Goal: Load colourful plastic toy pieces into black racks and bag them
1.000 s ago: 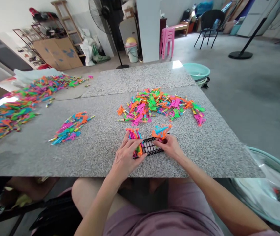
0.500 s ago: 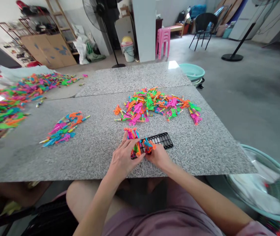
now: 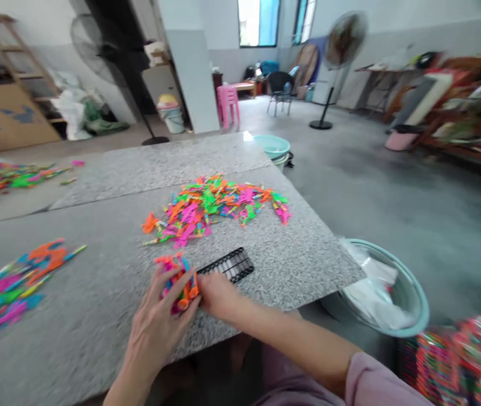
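Observation:
A black plastic basket (image 3: 240, 264) with a grid of openings lies on the granite table in front of me. At its left end stands a packed bunch of small bright plastic toys (image 3: 188, 290) in orange, pink and blue. My left hand (image 3: 162, 307) curves round this bunch from the left, fingers over its top and thumb at its near side. Pressed close to the bunch on the right is my right hand (image 3: 217, 293), closed, over the near edge of the basket. Its fingertips are hidden, so what they hold does not show.
A heap of mixed plastic toys (image 3: 219, 203) lies beyond the basket, and a smaller pile (image 3: 9, 287) lies left. Past the right table edge stands a pale green tub (image 3: 420, 304) with plastic bags. Packed colourful bags (image 3: 464, 361) lie at the lower right.
My view has swung to the right. The blue and orange toys that showed in my right hand now sit against or among the bunch, and my right hand has closed in beside it.

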A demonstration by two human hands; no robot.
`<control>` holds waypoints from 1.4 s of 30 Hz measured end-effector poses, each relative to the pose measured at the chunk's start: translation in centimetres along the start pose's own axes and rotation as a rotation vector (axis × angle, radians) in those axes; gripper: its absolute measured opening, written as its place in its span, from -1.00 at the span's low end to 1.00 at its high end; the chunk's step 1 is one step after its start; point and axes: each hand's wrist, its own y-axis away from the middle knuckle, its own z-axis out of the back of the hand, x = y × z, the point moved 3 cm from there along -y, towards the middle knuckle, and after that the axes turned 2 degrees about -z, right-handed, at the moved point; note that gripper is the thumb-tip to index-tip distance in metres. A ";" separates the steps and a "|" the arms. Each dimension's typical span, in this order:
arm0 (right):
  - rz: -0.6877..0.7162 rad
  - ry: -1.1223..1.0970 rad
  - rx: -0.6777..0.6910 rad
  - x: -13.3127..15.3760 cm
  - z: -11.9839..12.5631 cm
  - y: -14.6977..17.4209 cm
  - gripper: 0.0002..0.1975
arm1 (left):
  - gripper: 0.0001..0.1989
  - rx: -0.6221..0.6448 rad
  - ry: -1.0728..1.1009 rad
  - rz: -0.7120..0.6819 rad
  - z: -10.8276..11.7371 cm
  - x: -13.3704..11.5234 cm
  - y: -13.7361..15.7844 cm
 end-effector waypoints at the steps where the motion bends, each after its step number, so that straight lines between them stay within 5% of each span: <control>1: 0.048 -0.008 0.009 -0.9 1.1 0.0 -0.72 | -0.61 -0.017 0.004 -0.021 -0.2 0.5 0.1; 4: -0.033 0.042 -0.174 -6.4 7.1 1.1 -0.65 | -0.66 -0.006 -0.032 -0.064 -0.6 1.5 0.2; 6: -0.411 0.217 -0.450 -11.6 11.7 2.6 -0.69 | -0.65 0.011 -0.078 -0.088 -0.3 1.6 0.1; 8: -0.685 0.418 -0.497 -15.3 13.8 3.9 -0.64 | -0.64 0.010 -0.114 -0.099 0.2 1.3 -0.4; 15: -0.425 0.479 -0.336 -15.7 10.3 5.3 -0.74 | -0.66 0.054 -0.217 -0.049 0.4 -0.5 -2.2; 21: -0.422 0.536 -0.260 -20.5 18.9 3.7 -0.69 | -0.69 0.025 -0.175 -0.053 -0.1 -0.6 -1.3; 23: -0.389 0.542 -0.220 -21.5 20.0 2.9 -0.70 | -0.69 0.013 -0.150 -0.041 -0.1 -0.3 -0.9; 28: -0.265 0.537 -0.189 -20.4 15.2 1.9 -0.75 | -0.61 0.100 -0.096 0.008 0.7 -0.3 -0.5; 33: -0.175 0.660 -0.325 -20.4 10.1 4.3 -0.77 | -0.62 0.203 -0.028 0.060 1.2 -0.9 -0.5; 36: -0.169 0.691 -0.395 -20.4 10.0 5.7 -0.78 | -0.64 0.162 -0.049 0.052 1.1 -1.1 -0.5; 42: -0.394 0.686 -0.388 -18.9 11.5 5.7 -0.73 | -0.67 0.004 -0.152 -0.161 0.9 -0.8 -0.8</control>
